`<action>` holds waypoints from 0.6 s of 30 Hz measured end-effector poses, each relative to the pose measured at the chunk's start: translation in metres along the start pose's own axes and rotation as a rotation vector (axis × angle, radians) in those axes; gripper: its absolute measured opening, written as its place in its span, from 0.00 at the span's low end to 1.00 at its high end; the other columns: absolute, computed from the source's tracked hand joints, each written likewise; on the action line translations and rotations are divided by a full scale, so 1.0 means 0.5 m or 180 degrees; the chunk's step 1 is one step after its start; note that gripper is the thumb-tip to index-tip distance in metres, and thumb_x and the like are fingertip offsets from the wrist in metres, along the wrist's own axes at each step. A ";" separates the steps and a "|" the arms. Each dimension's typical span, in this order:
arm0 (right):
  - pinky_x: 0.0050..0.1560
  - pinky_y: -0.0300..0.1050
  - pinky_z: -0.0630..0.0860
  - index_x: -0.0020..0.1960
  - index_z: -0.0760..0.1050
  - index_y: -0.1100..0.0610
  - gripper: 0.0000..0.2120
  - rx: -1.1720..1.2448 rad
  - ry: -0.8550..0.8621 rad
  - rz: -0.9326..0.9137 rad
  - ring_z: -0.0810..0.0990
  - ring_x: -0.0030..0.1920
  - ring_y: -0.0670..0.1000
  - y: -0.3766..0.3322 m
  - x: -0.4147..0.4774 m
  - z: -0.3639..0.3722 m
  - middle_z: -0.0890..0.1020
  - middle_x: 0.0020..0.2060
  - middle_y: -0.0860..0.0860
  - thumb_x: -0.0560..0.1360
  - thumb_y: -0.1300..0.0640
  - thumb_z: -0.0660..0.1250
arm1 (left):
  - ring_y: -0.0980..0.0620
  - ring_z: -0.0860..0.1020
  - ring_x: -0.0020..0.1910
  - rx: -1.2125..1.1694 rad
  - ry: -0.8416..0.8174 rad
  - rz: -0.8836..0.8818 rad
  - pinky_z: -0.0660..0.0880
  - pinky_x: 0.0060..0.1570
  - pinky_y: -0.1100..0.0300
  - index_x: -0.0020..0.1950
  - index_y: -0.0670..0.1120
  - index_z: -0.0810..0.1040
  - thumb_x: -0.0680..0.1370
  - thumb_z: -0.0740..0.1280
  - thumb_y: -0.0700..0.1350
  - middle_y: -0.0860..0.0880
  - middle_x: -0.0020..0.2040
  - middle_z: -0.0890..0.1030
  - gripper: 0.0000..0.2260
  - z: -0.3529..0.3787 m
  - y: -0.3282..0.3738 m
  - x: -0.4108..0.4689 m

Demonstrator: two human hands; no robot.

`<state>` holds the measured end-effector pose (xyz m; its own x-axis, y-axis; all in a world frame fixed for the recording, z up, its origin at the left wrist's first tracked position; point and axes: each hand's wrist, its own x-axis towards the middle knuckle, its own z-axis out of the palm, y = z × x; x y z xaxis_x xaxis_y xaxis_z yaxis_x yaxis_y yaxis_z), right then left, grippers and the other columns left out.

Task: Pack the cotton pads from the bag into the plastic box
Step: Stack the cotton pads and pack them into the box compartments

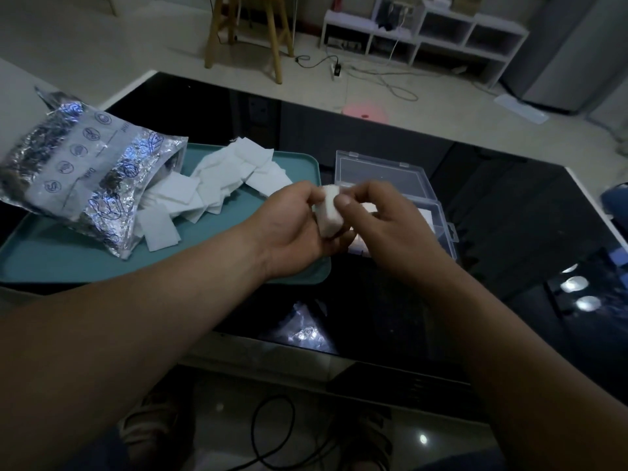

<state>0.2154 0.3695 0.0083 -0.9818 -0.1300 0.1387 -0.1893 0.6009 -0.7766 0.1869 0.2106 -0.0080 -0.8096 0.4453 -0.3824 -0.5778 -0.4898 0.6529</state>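
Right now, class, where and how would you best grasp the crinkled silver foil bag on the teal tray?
Probably pinch the silver foil bag at its sealed end, coming from the left: it lies on its side, open mouth facing right, white cotton pads spilling out.

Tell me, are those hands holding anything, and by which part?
A small stack of white square cotton pads. The left hand cups its left side and underside; the right hand pinches its right edge, thumb in front.
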 end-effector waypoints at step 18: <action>0.40 0.43 0.76 0.50 0.73 0.51 0.05 -0.0448 0.0433 0.0362 0.78 0.41 0.44 0.005 0.007 0.013 0.79 0.41 0.46 0.79 0.54 0.69 | 0.48 0.82 0.51 0.1460 0.0688 0.1072 0.80 0.40 0.60 0.69 0.49 0.73 0.78 0.57 0.31 0.43 0.60 0.81 0.23 0.047 -0.041 0.023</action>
<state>0.2118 0.3657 0.0028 -0.9884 0.0469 0.1443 -0.0684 0.7110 -0.6998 0.1919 0.2435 -0.0106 -0.9706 0.1362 -0.1986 -0.2217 -0.1831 0.9578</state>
